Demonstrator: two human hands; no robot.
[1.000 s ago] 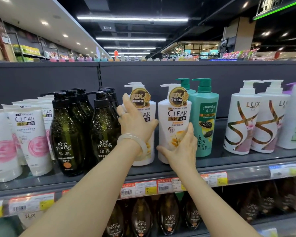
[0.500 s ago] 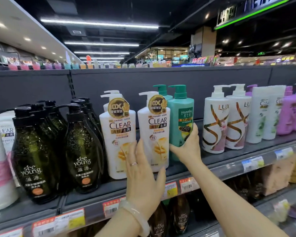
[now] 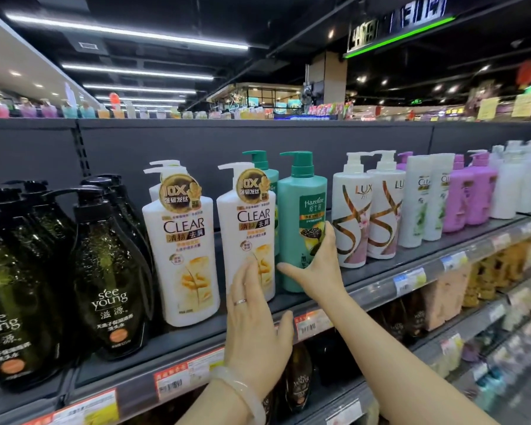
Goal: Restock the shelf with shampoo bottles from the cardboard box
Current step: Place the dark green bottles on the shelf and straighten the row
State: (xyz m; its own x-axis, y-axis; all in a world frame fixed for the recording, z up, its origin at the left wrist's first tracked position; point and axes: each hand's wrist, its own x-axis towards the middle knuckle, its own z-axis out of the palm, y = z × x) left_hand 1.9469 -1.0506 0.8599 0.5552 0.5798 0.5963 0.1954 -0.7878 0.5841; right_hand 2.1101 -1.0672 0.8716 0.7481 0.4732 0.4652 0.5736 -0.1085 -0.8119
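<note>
Both hands are working: your right hand (image 3: 314, 268) is gripping the green Hazeline bottle (image 3: 301, 216), left fingers (image 3: 249, 271) lying straight against the white Clear bottle (image 3: 247, 231), so be nudging labels forward.

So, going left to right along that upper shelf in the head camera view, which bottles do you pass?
Dark See Young bottles → white Clear bottles → green Hazeline bottle, held by the right hand → white Lux bottles → slim white bottles → purple bottles.
</note>
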